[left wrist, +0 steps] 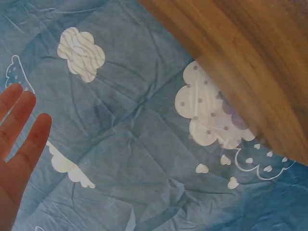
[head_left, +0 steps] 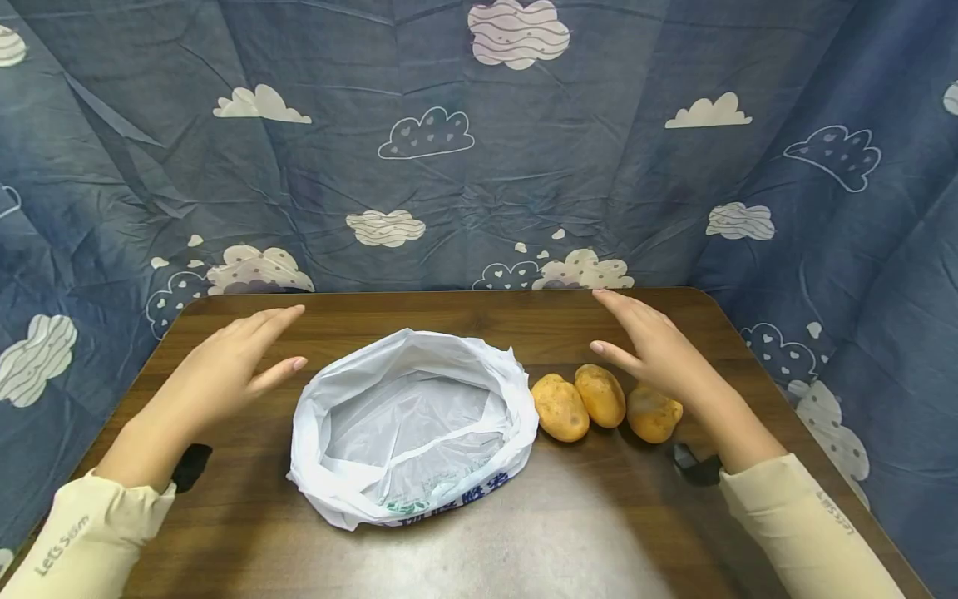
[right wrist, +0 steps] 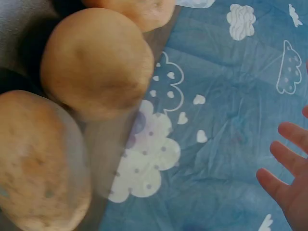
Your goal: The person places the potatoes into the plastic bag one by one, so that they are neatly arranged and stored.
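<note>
A white plastic bag (head_left: pixel 419 416) sits on the table, its mouth spread wide and facing up, with nothing inside it. Just right of its rim lie three potatoes: one (head_left: pixel 560 408) beside the bag, a second (head_left: pixel 601 395) in the middle and a third (head_left: pixel 653 414) partly behind my right wrist. My left hand (head_left: pixel 224 370) hovers left of the bag, fingers straight and thumb apart. Above the potatoes, my right hand (head_left: pixel 659 345) is held the same way, holding nothing. The right wrist view shows the potatoes (right wrist: pixel 96 60) close up, apart from the fingers.
The brown wooden table (head_left: pixel 479 557) has its back edge against a blue cloth (head_left: pixel 479 191) with cloud prints. More of this cloth hangs along both sides. A dark strap (head_left: pixel 192 467) sits at my left wrist, another dark piece (head_left: pixel 696 466) at my right.
</note>
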The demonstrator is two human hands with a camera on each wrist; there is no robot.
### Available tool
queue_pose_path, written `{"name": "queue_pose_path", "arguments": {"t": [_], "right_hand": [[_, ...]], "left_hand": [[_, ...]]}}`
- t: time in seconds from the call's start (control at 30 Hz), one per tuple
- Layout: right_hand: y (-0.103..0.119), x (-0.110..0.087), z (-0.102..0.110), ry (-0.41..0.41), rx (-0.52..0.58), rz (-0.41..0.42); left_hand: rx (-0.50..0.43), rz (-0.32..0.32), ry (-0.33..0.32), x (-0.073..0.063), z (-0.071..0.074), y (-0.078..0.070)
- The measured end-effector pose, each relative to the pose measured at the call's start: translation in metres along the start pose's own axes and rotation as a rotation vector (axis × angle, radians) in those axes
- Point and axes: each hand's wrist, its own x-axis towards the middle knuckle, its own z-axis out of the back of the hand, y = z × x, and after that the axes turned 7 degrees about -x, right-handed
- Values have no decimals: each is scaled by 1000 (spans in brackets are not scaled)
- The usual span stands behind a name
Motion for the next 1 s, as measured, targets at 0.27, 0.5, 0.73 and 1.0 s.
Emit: {"name": "queue_pose_path", "arguments": {"t": [0.27, 0.5, 0.73, 1.0], "right_hand": [[-5, -8, -13, -25, 38, -25], [-9, -19, -22, -25, 65, -74], [-14, -32, -29, -25, 103, -117], [-20, -47, -36, -34, 167, -180]], "left_hand": [[-34, -16, -36, -13, -9, -2], [-58, -14, -58, -26, -22, -2], [-74, -7, -81, -38, -34, -5], [-110, 10, -102, -50, -46, -7]]}}
